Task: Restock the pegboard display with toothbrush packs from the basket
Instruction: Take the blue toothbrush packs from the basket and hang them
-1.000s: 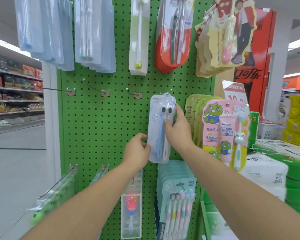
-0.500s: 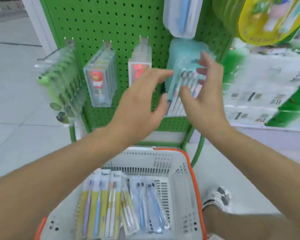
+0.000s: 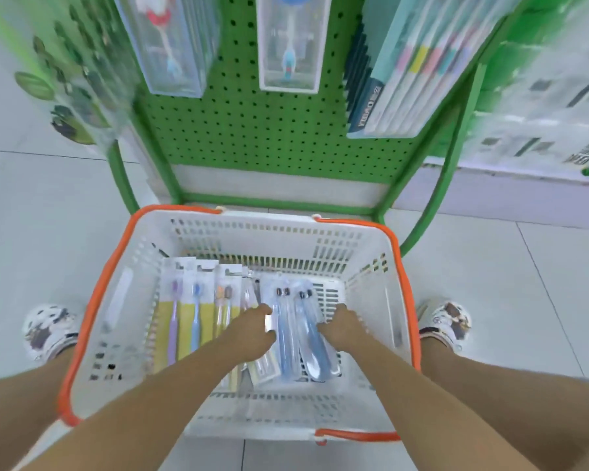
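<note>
Left hand (image 3: 252, 329): down inside the basket, fingers curled at the left edge of the clear pack of blue toothbrushes (image 3: 288, 334); whether it truly pinches the pack, I cannot tell.
Right hand (image 3: 342, 326): fingers bent over the right edge of a second clear pack (image 3: 315, 338), lying just beside the first; grip unclear.
Yellow-card packs (image 3: 191, 321): lined up flat along the left of the basket floor.
Basket (image 3: 286, 232): white with orange rim, on the tiled floor between two patterned shoes.
Pegboard (image 3: 252, 124): green, just behind the basket, boxed toothbrushes hanging on it.
</note>
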